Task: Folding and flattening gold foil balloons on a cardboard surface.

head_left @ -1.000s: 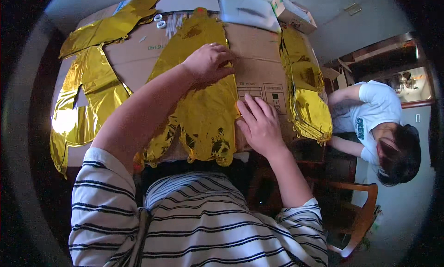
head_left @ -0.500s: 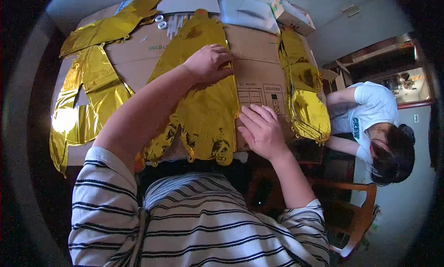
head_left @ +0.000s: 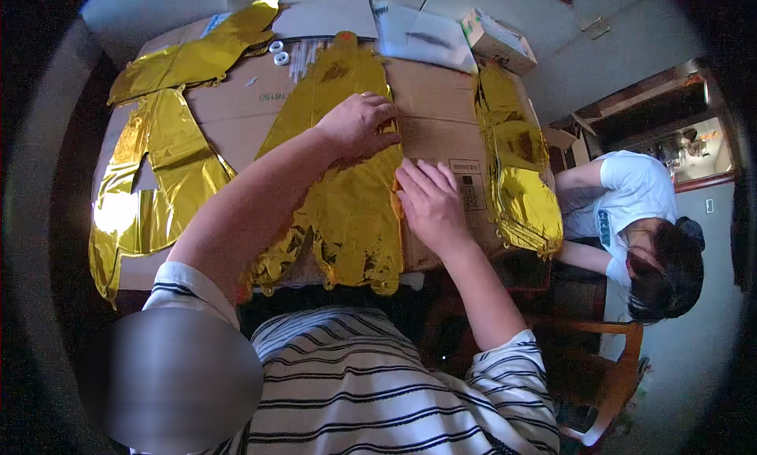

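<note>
A flat gold foil balloon (head_left: 335, 191), wide at its lobed near end, lies in front of me. My left hand (head_left: 361, 126) rests across its upper right part, fingers curled down at the right edge; the fingertips are partly hidden. Lower on that same edge is my right hand (head_left: 432, 206), its fingers stretched out and the thumb side touching the foil. The foil edge is slightly raised there. More gold foil balloons lie around: one at the left (head_left: 169, 163), another at the far left (head_left: 193, 49), and a folded stack at the right (head_left: 524, 195).
Brown cardboard (head_left: 438, 100) covers the table. Beyond the middle balloon are two white tape rolls (head_left: 281, 58), clear straws (head_left: 302, 61), a plastic bag (head_left: 422, 33) and a small box (head_left: 498, 41). A person (head_left: 631, 195) sits at the right, near a wooden chair (head_left: 627, 360).
My right hand has moved a little up and left, closer onto the foil's edge. My left hand stays at nearly the same spot on the balloon. The view has shifted slightly.
</note>
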Motion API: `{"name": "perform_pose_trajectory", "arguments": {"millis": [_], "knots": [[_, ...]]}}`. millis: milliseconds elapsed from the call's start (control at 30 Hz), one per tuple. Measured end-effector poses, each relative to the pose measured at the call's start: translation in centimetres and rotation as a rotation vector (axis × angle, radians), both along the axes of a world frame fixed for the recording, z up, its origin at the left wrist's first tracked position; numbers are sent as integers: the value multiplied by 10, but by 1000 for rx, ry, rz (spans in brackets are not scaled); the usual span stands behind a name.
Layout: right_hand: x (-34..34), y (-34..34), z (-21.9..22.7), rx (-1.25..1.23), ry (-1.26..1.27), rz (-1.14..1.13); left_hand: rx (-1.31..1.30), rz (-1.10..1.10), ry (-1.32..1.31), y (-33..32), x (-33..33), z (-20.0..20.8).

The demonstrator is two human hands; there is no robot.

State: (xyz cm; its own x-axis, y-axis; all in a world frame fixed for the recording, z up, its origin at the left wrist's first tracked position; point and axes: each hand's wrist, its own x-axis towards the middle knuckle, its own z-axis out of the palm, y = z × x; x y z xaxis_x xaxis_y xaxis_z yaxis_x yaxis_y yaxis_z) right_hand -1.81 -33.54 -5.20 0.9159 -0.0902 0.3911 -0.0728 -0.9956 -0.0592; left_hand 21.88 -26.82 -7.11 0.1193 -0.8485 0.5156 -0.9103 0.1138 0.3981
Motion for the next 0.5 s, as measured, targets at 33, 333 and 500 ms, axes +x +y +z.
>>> {"name": "perform_pose_trajectory", "arguments": {"millis": [33,333,500], "knots": [[0,0,1,-23,2,2,-15,2,-17,-1,1,-3],[0,-1,-1,-78,-6,15,17,-38,-16,-4,6,0],[1,-1,-1,-62,-3,21,-39,-46,36,-4,8,-4]]}}
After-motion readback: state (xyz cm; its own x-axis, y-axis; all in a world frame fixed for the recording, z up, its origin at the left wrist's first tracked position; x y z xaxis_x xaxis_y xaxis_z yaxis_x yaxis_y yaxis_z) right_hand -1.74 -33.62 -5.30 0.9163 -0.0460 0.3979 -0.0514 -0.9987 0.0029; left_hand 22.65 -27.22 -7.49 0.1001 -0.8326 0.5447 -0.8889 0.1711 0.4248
